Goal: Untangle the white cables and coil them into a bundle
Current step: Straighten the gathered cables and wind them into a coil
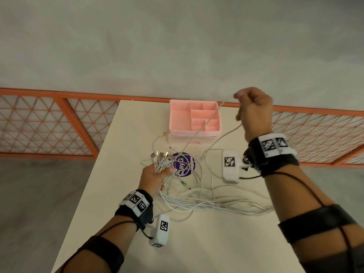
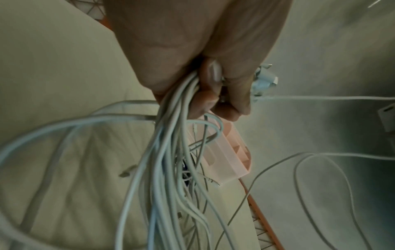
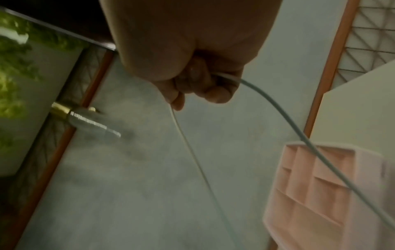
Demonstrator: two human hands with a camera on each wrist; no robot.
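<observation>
The left hand (image 1: pixel 155 175) sits low over the bench (image 1: pixel 197 243), its fingers (image 2: pixel 205 99) curled tight round a sheaf of white USB cables (image 1: pixel 189 201) just behind their plugs, so the connector ends (image 1: pixel 160 155) fan out together beyond the knuckles while the loose lengths trail away beneath the wrist and spill across the bench toward the person's right. Gathering the plugs at one point looks deliberate: it gives every cable a common start, a sound footing for coiling later. The right hand (image 1: pixel 254 111) is raised high and well apart from the left, its fingers (image 3: pixel 215 92) pinching a single cable strand (image 1: pixel 204 125); that strand runs down from the pinch, passing over the pink divided organiser (image 1: pixel 194 133) on its way to the knot of loops lying just beyond the left fingers, over a round purple sticker (image 1: pixel 184 164). Lifting one strand clear like this probably serves to show where it crosses the others and to draw it free. The tangle is not yet cleared and no coil is formed, so I judge the task to be in its untangling stage.
</observation>
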